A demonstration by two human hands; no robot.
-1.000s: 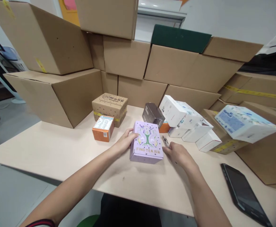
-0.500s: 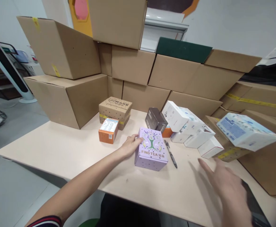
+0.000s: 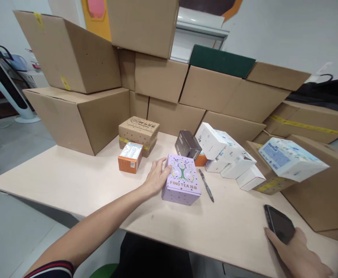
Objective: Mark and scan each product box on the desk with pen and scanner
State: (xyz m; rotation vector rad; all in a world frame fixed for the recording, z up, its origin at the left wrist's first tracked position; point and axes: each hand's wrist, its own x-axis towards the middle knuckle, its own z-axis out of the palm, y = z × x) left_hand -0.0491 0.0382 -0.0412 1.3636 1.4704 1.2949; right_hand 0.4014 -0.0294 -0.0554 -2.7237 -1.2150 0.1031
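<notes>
A lilac tea box (image 3: 181, 175) lettered "FIND TEA" sits on the table in front of me. My left hand (image 3: 156, 177) grips its left side, the thumb over the top edge and the other fingers at the far left corner. At the table's right front, my right hand (image 3: 302, 251) is closed around a black phone-like handheld device (image 3: 279, 224) with a dark screen. Its thumb lies along the near left edge, and part of the fingers is hidden behind the device. A dark pen (image 3: 206, 186) lies just right of the tea box.
Left of the tea box are a small orange box (image 3: 130, 158) and a brown printed carton (image 3: 138, 133). Behind it stand a dark brown box (image 3: 187, 144) and several white boxes (image 3: 229, 150). A tissue pack (image 3: 293, 156) tops a carton at right. Large cartons (image 3: 163, 75) wall the back.
My right hand has moved down and right and now holds the black device. My left hand stays on the tea box. The whole view has shifted slightly.
</notes>
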